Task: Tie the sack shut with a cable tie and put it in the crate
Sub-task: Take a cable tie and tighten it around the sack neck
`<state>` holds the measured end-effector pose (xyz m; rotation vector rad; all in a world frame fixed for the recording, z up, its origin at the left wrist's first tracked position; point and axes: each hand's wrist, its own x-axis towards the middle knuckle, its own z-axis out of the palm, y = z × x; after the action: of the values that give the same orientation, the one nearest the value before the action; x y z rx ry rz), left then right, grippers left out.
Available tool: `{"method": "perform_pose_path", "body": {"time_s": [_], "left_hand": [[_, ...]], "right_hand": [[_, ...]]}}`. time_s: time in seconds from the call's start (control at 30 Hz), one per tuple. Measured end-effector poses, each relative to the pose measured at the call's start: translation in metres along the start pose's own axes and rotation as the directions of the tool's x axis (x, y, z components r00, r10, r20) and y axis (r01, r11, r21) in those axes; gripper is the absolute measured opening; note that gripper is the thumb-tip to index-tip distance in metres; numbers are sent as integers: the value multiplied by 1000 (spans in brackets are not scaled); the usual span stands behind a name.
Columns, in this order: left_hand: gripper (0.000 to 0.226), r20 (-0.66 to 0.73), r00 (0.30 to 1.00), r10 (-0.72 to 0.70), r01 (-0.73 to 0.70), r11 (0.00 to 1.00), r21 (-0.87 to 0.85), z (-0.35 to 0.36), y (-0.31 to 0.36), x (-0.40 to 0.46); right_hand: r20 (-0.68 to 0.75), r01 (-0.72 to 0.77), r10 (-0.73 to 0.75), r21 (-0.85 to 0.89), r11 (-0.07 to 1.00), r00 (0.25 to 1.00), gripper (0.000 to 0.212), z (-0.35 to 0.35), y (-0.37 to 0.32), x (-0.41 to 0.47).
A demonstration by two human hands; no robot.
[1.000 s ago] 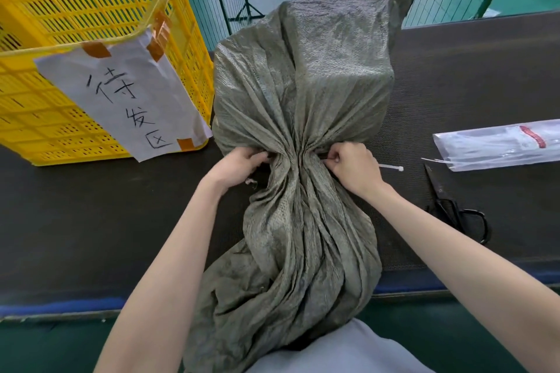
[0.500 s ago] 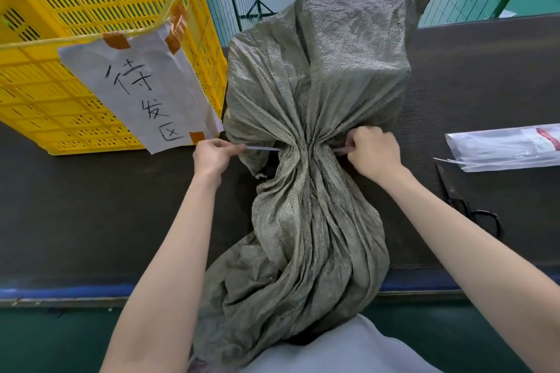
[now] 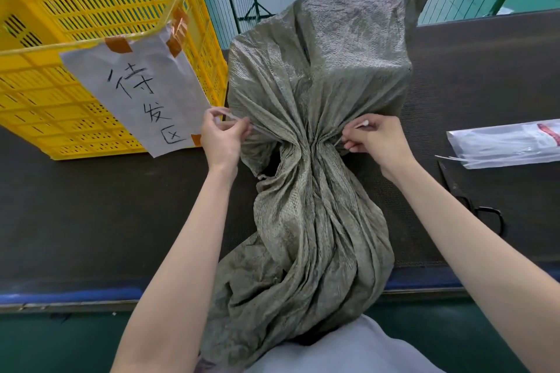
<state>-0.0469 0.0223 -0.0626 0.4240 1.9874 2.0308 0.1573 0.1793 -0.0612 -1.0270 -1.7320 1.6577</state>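
I see a grey-green woven sack (image 3: 318, 76), crinkled and coarse, lying mid-frame on the dark ribbed table (image 3: 91, 206), its bulky end toward the top and its loose mouth spilling over the near edge. The fabric is gathered into a tight pleated neck at the centre, cinched by a thin white plastic cable tie (image 3: 263, 132). My left hand (image 3: 222, 138), just left of the neck, pinches the tie's free strap in curled fingers; my right hand (image 3: 377, 141), just right of it, pinches the other end at the neck. In the upper left stands a yellow slotted plastic crate (image 3: 100, 18) with a taped paper sign (image 3: 145, 94), just beside the sack.
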Motion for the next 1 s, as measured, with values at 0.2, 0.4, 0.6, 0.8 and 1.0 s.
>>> {"method": "perform_pose_path", "body": {"time_s": [0.2, 0.4, 0.6, 0.8, 1.0], "left_hand": [[17, 177, 965, 192, -207, 976, 72, 22, 9, -7], [7, 323, 922, 215, -284, 941, 184, 50, 20, -10], [17, 404, 891, 206, -329, 907, 263, 57, 28, 11], [17, 528, 841, 121, -228, 963, 141, 61, 17, 12], [21, 606, 791, 79, -178, 979, 104, 57, 19, 11]], "right_hand": [[-21, 310, -320, -199, 930, 947, 8, 12, -3, 0], [182, 641, -629, -401, 654, 756, 9, 24, -17, 18], [132, 506, -491, -129, 853, 861, 7, 29, -15, 28], [102, 324, -349, 203, 924, 932, 17, 31, -8, 36], [176, 201, -287, 389, 899, 942, 17, 32, -5, 39]]}}
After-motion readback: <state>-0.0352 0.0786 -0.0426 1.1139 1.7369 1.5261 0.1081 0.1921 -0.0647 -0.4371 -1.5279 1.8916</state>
